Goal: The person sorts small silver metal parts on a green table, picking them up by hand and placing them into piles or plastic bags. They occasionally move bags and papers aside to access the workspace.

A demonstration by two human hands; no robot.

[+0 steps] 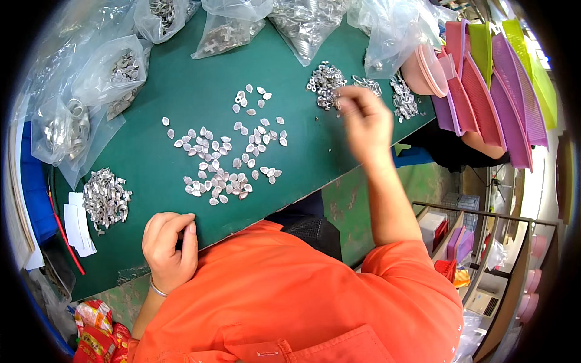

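My right hand [367, 124] reaches over the far right of the green table [290, 145], fingers curled together beside a pile of small silvery metal pieces [325, 81]. Whatever its fingertips hold is too small to make out. My left hand [169, 249] rests at the table's near edge, thumb and forefinger bent close together, its inner side hidden. Between the hands lie many loose silver leaf-shaped metal pieces [221, 176]. A heap of small folded metal clips [106, 196] is left of my left hand. Metal rings [367, 85] and another pile of silvery pieces [403, 100] lie past my right hand.
Clear plastic bags [227, 30] of metal parts line the far and left sides. Stacked coloured baskets [484, 85] and a pink bowl [420, 72] stand at the right. White cards [77, 225] and a red stick [66, 237] lie left. A shelf rack [508, 290] stands behind right.
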